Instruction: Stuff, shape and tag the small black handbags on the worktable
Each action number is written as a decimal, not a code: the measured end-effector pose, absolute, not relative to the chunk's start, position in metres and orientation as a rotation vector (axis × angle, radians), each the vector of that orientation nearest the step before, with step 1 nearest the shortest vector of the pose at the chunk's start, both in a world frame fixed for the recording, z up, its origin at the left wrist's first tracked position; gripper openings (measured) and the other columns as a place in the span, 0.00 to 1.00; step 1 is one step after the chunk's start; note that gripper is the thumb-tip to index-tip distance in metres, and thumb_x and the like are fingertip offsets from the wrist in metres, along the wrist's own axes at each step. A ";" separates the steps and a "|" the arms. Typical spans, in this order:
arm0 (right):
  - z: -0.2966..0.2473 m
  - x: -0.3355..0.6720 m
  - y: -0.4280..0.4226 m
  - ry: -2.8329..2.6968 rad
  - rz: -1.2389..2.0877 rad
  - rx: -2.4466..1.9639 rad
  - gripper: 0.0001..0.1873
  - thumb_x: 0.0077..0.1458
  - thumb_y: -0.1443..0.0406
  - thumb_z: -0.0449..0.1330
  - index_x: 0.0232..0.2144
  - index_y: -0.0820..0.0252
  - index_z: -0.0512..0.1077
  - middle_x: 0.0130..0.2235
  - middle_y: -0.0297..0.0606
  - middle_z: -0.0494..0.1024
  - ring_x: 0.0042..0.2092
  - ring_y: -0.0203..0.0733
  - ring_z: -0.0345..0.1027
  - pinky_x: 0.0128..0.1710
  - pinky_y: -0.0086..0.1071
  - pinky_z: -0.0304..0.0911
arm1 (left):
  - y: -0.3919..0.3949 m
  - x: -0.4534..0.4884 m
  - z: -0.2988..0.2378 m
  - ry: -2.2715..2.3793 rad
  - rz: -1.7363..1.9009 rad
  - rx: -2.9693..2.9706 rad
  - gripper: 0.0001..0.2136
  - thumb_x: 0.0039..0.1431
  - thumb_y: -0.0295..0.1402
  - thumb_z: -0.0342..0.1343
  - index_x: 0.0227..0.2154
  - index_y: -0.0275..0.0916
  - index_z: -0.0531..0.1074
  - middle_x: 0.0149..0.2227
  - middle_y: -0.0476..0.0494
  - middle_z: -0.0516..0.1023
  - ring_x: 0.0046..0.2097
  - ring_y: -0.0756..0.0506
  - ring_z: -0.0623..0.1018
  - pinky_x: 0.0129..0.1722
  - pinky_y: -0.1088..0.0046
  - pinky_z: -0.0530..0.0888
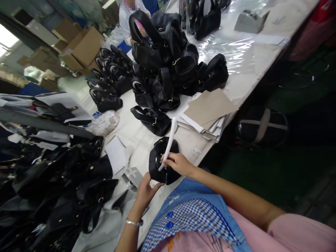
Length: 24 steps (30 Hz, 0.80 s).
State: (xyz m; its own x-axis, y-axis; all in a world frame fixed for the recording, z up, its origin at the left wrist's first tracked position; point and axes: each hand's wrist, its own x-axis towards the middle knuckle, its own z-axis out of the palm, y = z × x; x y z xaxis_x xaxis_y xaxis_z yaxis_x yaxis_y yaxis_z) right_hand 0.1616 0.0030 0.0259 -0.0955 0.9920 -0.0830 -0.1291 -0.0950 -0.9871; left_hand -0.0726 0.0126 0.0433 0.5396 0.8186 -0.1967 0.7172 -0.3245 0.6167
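A small black handbag (171, 176) stands at the table's near edge, in front of my apron. My left hand (147, 190) grips its lower left side, thumb against the bag and the other fingers partly hidden behind it. A curved white strip (172, 136), looking like foam or tubing, rises from the bag's top. My right hand (178, 163) pinches this strip near its lower end, over the bag's opening. Just beyond lies another black handbag (154, 120), tilted on the table. Left of my left hand sits a grey tape dispenser (132, 177).
Many black handbags (162, 52) are heaped farther up the table (141, 147). Card and paper sheets (210, 108) lie by the right edge. A dark pile of bags (52, 196) fills the left. Another person (123, 17) is at the far end, near cardboard boxes (84, 45).
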 end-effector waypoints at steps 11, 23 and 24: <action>0.031 0.147 0.023 -2.003 1.160 -1.334 0.12 0.60 0.61 0.54 0.40 0.56 0.75 0.39 0.40 0.80 0.42 0.42 0.73 0.39 0.29 0.61 | 0.001 -0.077 0.026 1.316 0.344 2.003 0.23 0.49 0.40 0.65 0.48 0.41 0.70 0.47 0.40 0.76 0.48 0.39 0.75 0.50 0.57 0.73; 0.031 0.156 0.040 -1.868 1.452 -1.127 0.10 0.50 0.68 0.60 0.36 0.57 0.78 0.28 0.31 0.78 0.29 0.36 0.69 0.28 0.25 0.58 | -0.006 -0.068 0.034 1.334 0.377 1.840 0.23 0.52 0.40 0.63 0.50 0.39 0.68 0.48 0.37 0.75 0.49 0.40 0.75 0.52 0.55 0.71; 0.037 0.159 0.040 -1.814 1.449 -1.098 0.09 0.50 0.66 0.61 0.36 0.58 0.77 0.28 0.30 0.77 0.28 0.35 0.68 0.27 0.25 0.58 | -0.005 -0.068 0.034 1.334 0.388 1.834 0.23 0.52 0.40 0.63 0.50 0.39 0.68 0.48 0.37 0.75 0.49 0.40 0.75 0.51 0.55 0.72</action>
